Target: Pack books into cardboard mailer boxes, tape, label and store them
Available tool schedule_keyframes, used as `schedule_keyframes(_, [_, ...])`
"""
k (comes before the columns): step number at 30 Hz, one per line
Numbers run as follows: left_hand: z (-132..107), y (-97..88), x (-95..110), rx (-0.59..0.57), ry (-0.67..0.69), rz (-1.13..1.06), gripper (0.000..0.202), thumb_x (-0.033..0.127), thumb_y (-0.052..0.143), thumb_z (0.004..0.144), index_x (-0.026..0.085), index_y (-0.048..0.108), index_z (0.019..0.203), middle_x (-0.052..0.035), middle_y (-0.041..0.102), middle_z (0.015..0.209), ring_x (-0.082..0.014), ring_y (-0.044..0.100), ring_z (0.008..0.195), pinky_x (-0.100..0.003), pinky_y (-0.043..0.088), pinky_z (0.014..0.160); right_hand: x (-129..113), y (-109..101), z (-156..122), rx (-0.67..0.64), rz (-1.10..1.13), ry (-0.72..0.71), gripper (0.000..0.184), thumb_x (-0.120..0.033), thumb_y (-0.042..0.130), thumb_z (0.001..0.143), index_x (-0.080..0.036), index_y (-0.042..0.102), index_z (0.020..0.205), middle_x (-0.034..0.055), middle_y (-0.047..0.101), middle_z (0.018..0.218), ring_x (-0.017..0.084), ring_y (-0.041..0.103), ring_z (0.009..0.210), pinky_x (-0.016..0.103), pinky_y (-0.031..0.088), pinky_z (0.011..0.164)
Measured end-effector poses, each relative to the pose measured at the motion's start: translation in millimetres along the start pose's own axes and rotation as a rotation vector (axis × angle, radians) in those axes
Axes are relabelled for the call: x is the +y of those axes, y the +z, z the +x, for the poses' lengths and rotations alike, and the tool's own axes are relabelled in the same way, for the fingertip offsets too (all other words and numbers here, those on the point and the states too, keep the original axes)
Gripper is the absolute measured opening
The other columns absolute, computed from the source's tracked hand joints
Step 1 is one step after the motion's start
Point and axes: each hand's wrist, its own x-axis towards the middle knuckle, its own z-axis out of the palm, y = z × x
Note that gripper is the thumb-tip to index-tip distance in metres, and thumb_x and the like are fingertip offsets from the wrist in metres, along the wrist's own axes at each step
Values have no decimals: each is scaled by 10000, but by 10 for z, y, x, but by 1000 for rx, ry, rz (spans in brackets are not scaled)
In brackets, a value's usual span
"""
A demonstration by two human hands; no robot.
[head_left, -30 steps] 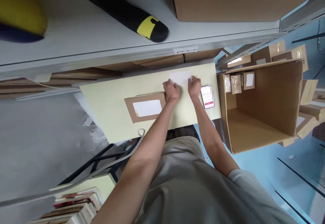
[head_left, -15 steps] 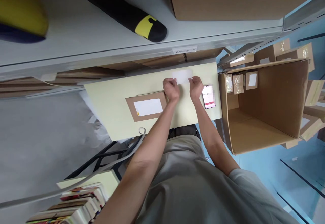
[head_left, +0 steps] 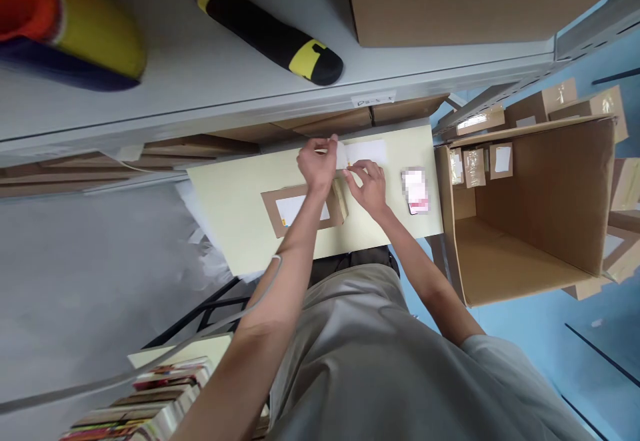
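Note:
My left hand (head_left: pixel 316 164) is raised a little over the pale yellow table (head_left: pixel 230 201), with its fingers pinched on a small white label (head_left: pixel 341 154). My right hand (head_left: pixel 371 189) is just right of it, thumb and fingers closed on the lower edge of the same label. A white sheet (head_left: pixel 369 151) lies flat on the table behind the hands. A flat brown parcel (head_left: pixel 295 211) with a white label on top lies under my left wrist.
A phone (head_left: pixel 417 191) with a lit screen lies right of my hands. A big open cardboard box (head_left: pixel 550 181) stands past the table's right edge. On the grey shelf (head_left: pixel 200 81) above lie a black-and-yellow tool (head_left: pixel 270 31) and a carton. Books (head_left: pixel 150 401) are stacked at lower left.
Both hands have left the white sheet and moved left and closer together. My left hand has lifted with a label pinched in it, and my right hand now holds its lower edge.

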Motion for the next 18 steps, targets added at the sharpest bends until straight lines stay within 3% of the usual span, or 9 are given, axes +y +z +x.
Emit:
schedule_keyframes(4, [169,-279,-155,56,-30,83,170,349,739,1017,226,728,899,-46,819,975,-247,765,1001,-362,569,1075,24,49,315,-59,-22,262,505,-496,452,1238,-217,795,995,113,833,1029,287,799,1097,377,582,1031])
schedule_keyframes(8, [200,-344,-265,61,-44,91,153,322,731,1012,225,724,894,-46,808,967,-245,762,999,-359,568,1077,154,175,836,-210,47,446,560,-547,533,1203,-234,735,784,99,833,873,290,831,981,362,595,964])
schedule_keyframes(12, [191,-343,-296,55,-51,70,158,339,726,1008,235,711,890,-39,797,949,-252,761,1015,-366,579,1082,209,357,1106,-280,96,579,522,-551,620,1155,-228,757,769,104,835,835,275,823,922,383,627,986])
schedule_keyframes(18, [208,-359,-329,0,-50,69,188,380,673,1027,228,714,924,-73,802,1008,-276,766,1050,-403,580,1105,262,498,1139,-243,153,624,446,-532,669,1121,-225,792,822,75,799,725,277,819,871,394,655,980])
